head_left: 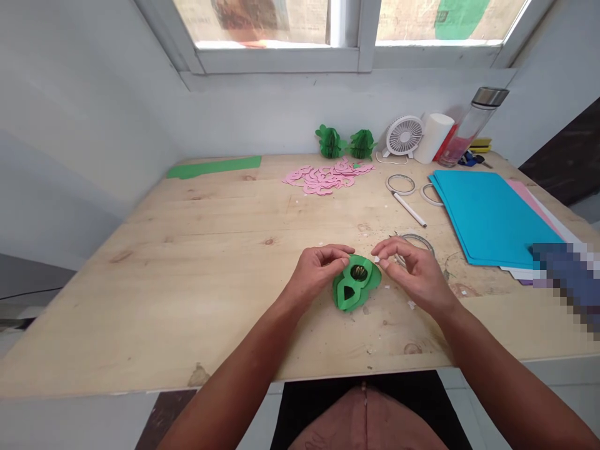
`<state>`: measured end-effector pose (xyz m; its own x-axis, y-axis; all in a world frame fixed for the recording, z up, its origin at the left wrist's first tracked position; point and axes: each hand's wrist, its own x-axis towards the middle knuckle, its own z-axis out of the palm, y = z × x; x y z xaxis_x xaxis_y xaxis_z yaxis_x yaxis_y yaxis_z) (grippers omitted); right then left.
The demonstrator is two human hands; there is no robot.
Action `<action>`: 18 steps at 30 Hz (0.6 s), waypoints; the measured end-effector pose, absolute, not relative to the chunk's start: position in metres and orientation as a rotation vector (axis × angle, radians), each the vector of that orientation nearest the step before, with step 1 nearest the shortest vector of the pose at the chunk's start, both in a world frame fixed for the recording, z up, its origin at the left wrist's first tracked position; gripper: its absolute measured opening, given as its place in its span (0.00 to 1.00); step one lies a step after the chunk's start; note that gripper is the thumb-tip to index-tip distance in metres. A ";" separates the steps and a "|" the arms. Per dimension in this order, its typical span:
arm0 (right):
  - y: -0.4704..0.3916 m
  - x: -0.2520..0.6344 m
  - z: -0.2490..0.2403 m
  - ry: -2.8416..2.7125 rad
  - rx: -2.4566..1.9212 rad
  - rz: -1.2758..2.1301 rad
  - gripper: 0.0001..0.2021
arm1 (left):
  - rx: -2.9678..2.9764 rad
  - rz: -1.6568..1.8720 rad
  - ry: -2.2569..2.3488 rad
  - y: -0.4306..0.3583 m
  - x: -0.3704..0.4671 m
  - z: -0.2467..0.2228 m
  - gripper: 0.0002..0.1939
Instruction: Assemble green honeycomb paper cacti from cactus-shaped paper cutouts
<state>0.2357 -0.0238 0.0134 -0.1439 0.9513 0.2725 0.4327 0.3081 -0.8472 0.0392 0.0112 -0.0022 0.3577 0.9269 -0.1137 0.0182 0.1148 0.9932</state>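
My left hand pinches the upper left edge of a green paper cutout, a layered shape with two dark openings in it. The cutout stays low over the wooden table, near its front edge. Just right of it, my right hand holds a tiny white scrap between thumb and fingertips. Behind the right hand lies a roll of tape, partly hidden by the fingers. Small white bits are scattered below that hand.
Pink paper cutouts lie mid-back, before two green honeycomb paper figures. A small fan, a glass bottle, another tape roll and a white pen are right of them. Blue sheets are stacked right; a green strip lies back left.
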 end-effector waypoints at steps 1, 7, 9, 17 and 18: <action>-0.028 0.240 0.018 -1.784 -1.255 0.791 0.04 | 1.273 0.854 0.984 0.012 0.039 -0.003 0.08; -0.051 0.263 0.027 -2.049 -1.386 0.694 0.05 | 1.305 0.828 0.963 0.013 0.038 -0.005 0.08; -0.054 0.263 0.022 -2.079 -1.397 0.636 0.04 | 1.316 0.828 0.952 0.012 0.039 -0.006 0.08; -0.045 0.236 0.004 -2.192 -1.394 0.320 0.06 | 1.348 0.836 0.928 0.010 0.040 -0.004 0.08; -0.044 0.233 0.003 -2.206 -1.395 0.254 0.07 | 1.355 0.841 0.932 0.009 0.041 -0.003 0.08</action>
<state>0.2327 -0.0438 0.0032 -0.3394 0.8841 0.3212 0.7878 0.4537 -0.4166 0.0405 0.0088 -0.0033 0.4124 0.9090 -0.0602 0.0329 0.0512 0.9981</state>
